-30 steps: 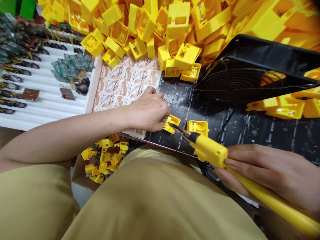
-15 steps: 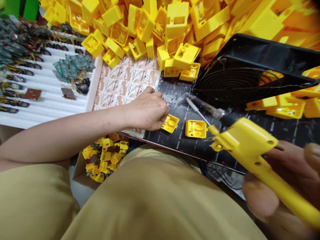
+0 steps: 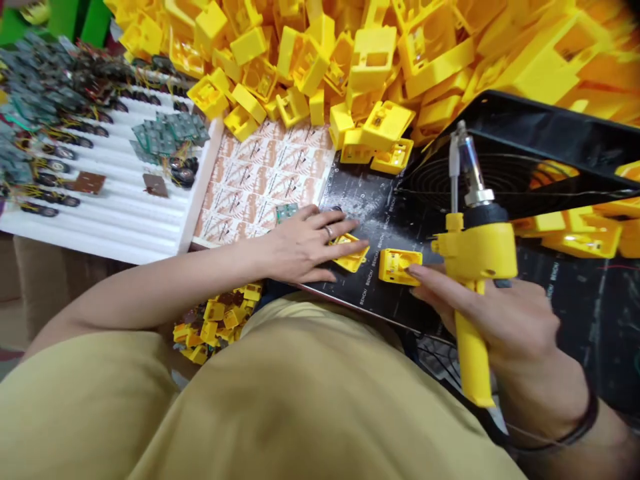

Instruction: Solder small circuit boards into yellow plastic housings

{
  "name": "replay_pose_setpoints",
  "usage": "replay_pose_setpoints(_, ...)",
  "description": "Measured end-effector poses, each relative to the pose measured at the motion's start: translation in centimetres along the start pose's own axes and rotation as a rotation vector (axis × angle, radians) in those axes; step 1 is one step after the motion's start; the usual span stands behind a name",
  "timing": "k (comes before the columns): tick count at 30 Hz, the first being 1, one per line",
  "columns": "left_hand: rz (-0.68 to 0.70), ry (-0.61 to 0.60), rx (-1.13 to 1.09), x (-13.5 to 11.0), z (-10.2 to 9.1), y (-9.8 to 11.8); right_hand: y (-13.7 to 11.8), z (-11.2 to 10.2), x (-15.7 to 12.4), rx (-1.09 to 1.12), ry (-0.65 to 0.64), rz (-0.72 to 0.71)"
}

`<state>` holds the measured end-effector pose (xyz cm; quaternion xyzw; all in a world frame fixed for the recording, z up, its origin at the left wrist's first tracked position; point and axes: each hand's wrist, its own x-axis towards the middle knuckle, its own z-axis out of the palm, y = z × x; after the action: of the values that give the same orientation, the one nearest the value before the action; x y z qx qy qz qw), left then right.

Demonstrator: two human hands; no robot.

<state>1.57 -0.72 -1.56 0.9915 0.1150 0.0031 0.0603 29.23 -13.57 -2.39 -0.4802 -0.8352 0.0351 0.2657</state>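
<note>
My left hand (image 3: 307,245) lies palm down with its fingers spread, reaching across a small yellow plastic case (image 3: 356,259) on the black bench top. Just behind its wrist, a green circuit board (image 3: 287,212) rests on the printed sheet. A yellow soldering gun (image 3: 475,250) is gripped in my right hand (image 3: 520,320), its metal tip pointing up and away from the bench. A finger of that hand reaches a second yellow case (image 3: 399,267), seemingly touching its right side. Both cases face open side up, and my fingers partly cover the left one.
Yellow cases (image 3: 373,57) are heaped along the back. A black fan (image 3: 500,153) stands at the right rear. On the left, a white foam tray (image 3: 120,230) carries circuit boards (image 3: 170,133) and wired round parts. A box of yellow parts (image 3: 220,320) sits below the bench edge.
My left hand has gone from curled fingers to spread ones, uncovering a green board beside it. My right hand has moved left to the second case, and the soldering gun has swung upright.
</note>
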Motion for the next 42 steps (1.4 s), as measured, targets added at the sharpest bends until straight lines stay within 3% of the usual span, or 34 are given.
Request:
replay_pose_setpoints(3, 0.071, 0.081, 0.051, 0.6, 1.7, -0.2, 0.8, 1.2, 0.6, -0.089, 0.003, -0.161)
replay_pose_setpoints(5, 0.013, 0.221, 0.002, 0.6, 0.9, -0.9, 0.9, 1.7, 1.3, -0.076, 0.005, -0.189)
replay_pose_setpoints(8, -0.357, 0.504, -0.215, -0.1, -1.9, -2.1, 0.5, 1.9, 2.0, -0.038, 0.008, -0.219)
replay_pose_setpoints(11, -0.645, 0.608, -0.445, -1.2, -4.2, -3.0, 0.1, 2.0, 2.3, -0.040, -0.018, -0.194)
replay_pose_setpoints(13, -0.652, 0.547, -0.493, -2.0, -4.4, -3.4, 0.1, 2.2, 2.2, -0.049, -0.033, -0.180)
replay_pose_setpoints(15, -0.579, 0.406, -0.471, -2.8, -3.8, -3.6, 0.2, 2.4, 2.1, -0.055, -0.024, -0.179)
replay_pose_setpoints(20, -0.231, 0.079, -0.362, -3.4, -1.9, -2.7, 0.2, 2.6, 2.0, -0.058, 0.017, -0.184)
replay_pose_setpoints(25, -0.121, -0.092, -0.131, -1.3, -1.5, -1.2, 0.0, 2.5, 2.1, -0.052, -0.003, -0.156)
replay_pose_setpoints(29, -0.098, -0.085, -0.130, -1.1, -1.0, -1.2, -0.1, 2.7, 2.1, -0.028, 0.013, -0.166)
replay_pose_setpoints(33, -0.197, -0.066, -0.339, -6.0, -3.4, -0.6, 0.0, 3.2, 1.8, -0.013, 0.021, -0.162)
replay_pose_setpoints(38, -0.308, -0.407, -0.475, -14.0, -9.0, 1.8, 0.0, 3.6, 1.8, -0.019, 0.043, -0.201)
replay_pose_setpoints(40, -0.322, -0.422, -0.457, -14.6, -9.8, 1.4, 0.0, 3.7, 1.9, -0.027, 0.056, -0.226)
replay_pose_setpoints(42, -0.368, -0.343, -0.378, -13.3, -9.4, -0.7, -0.2, 3.8, 2.0, -0.047, 0.059, -0.235)
